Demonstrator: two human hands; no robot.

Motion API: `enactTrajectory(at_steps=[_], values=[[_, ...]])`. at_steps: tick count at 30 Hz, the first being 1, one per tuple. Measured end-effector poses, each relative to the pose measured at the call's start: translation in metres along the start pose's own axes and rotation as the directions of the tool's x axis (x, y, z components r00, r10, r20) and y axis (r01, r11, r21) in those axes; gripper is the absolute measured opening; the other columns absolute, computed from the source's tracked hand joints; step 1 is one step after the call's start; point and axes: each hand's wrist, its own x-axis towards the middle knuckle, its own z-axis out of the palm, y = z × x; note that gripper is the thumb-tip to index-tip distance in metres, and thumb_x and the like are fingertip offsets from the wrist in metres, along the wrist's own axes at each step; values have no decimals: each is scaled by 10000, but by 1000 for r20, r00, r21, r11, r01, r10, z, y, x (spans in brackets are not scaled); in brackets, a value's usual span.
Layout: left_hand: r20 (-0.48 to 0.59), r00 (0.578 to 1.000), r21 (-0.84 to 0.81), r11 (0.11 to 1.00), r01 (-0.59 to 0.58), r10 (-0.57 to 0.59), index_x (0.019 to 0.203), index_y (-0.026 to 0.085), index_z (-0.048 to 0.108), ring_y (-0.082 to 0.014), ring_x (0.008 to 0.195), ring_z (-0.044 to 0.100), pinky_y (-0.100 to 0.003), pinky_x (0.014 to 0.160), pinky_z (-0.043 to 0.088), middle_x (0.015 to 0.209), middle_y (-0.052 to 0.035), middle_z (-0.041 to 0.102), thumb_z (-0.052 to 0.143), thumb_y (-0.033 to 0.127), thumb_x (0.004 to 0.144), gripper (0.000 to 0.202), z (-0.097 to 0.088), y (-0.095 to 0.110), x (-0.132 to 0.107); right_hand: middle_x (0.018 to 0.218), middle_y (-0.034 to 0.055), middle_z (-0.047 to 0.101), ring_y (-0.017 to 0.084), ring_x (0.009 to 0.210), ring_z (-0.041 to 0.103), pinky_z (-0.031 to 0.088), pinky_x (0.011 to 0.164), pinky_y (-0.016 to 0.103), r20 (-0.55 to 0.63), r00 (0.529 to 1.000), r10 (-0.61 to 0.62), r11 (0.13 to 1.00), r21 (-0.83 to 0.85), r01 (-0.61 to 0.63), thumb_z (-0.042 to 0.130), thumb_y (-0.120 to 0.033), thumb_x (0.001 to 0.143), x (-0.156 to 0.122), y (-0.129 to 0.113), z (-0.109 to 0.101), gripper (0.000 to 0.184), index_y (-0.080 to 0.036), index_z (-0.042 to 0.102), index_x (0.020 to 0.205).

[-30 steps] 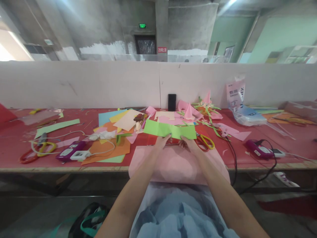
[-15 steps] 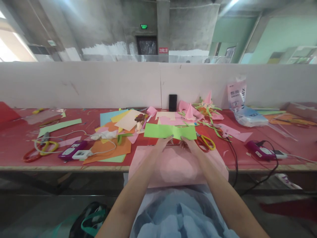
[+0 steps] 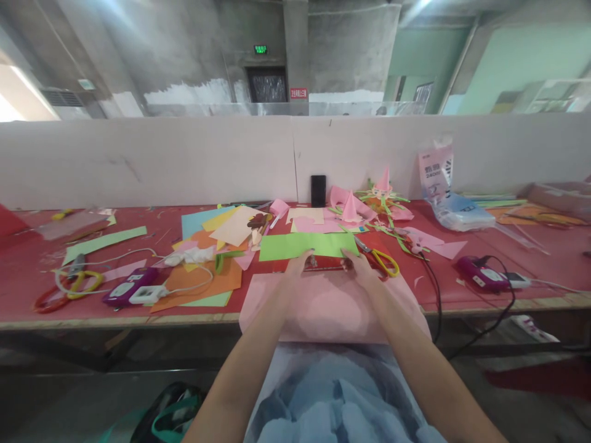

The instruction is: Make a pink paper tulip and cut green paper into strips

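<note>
A long bright-green paper strip [image 3: 286, 245] lies crosswise in front of me, a little above the red surface and fairly flat. At its lower edge, left of the middle, my left hand [image 3: 299, 263] grips it with the thumb on top. My right hand [image 3: 356, 266] holds the same edge nearer the right end, thumb on the paper; its other fingers are partly hidden beneath. Close to my right hand lie scissors [image 3: 385, 261] with a yellow and red handle. A pink padded sheet [image 3: 332, 307] spreads under my forearms.
Coloured paper sheets [image 3: 203, 280] pile up on the left, near a purple power block [image 3: 132, 287] with a white cable and a second pair of scissors [image 3: 78, 280]. A phone [image 3: 318, 191] leans at the back beside pink paper cones [image 3: 351, 208]. Another purple block [image 3: 482, 274] sits right.
My hands have moved apart along the lower edge of the green strip. The strip has flattened from a bent shape, and the whole view has shifted slightly.
</note>
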Motion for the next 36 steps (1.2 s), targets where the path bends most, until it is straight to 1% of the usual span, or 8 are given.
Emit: enactTrajectory(at_steps=[4, 8, 11, 13, 17, 21, 29, 36], values=[[144, 988, 276, 961, 6, -48, 503, 196, 605, -143, 491, 537, -249, 558, 407, 456, -11, 568, 597, 427, 646, 272, 0, -1, -8, 1062, 68, 542, 169, 900, 553, 475, 761, 353, -17, 999, -50, 998, -34, 49, 489, -325, 842, -11, 4, -5, 311, -132, 514, 1084], [184, 976, 462, 887, 15, -112, 474, 178, 589, -113, 398, 474, -229, 437, 324, 453, -18, 568, 544, 550, 644, 412, 2, 5, -18, 1129, 71, 512, 165, 949, 533, 462, 803, 364, -9, 996, -87, 995, -49, 87, 462, -316, 856, -21, 6, -10, 290, -179, 505, 1109], [117, 989, 473, 881, 26, -92, 502, 177, 586, -108, 389, 462, -232, 436, 322, 467, -15, 566, 522, 568, 650, 423, 3, 9, -21, 988, 74, 575, 161, 836, 568, 484, 708, 318, 16, 995, -102, 993, -65, 102, 499, -341, 832, -15, 4, -7, 280, -130, 555, 1009], [108, 990, 513, 858, 25, -94, 493, 179, 575, -113, 407, 471, -239, 463, 338, 474, -17, 566, 503, 579, 659, 439, 3, 9, -22, 767, 71, 610, 146, 655, 570, 467, 563, 259, 28, 994, -107, 991, -74, 109, 538, -389, 793, -9, 2, -3, 287, -109, 597, 810], [247, 963, 580, 813, -55, -111, 471, 188, 549, -109, 434, 459, -238, 516, 354, 473, -6, 544, 436, 615, 692, 494, -1, 3, -20, 465, 12, 525, 91, 392, 453, 352, 395, 211, 76, 983, -170, 979, -97, 177, 580, -487, 708, -1, 0, 3, 380, -147, 521, 549], [355, 928, 530, 842, -98, -116, 480, 181, 534, -97, 431, 429, -229, 513, 355, 475, -1, 515, 381, 645, 701, 537, -5, -5, -14, 454, -9, 540, 86, 349, 439, 324, 359, 203, 150, 976, -161, 983, -70, 172, 572, -546, 672, -2, 1, 6, 397, -167, 493, 584], [213, 970, 529, 849, -12, -118, 595, 163, 570, -114, 548, 517, -224, 568, 375, 555, -10, 562, 348, 666, 694, 559, -3, -5, -11, 474, 4, 569, 87, 343, 439, 329, 362, 197, 118, 971, -207, 967, -124, 222, 501, -600, 697, 2, 5, 2, 439, -171, 456, 614], [363, 921, 578, 810, -104, -140, 513, 168, 509, -85, 452, 400, -226, 509, 348, 502, 9, 488, 315, 677, 693, 574, -1, -5, -12, 512, 2, 564, 120, 388, 467, 368, 420, 234, 148, 964, -219, 941, -230, 249, 404, -563, 769, -7, -3, 7, 409, -175, 490, 671]])
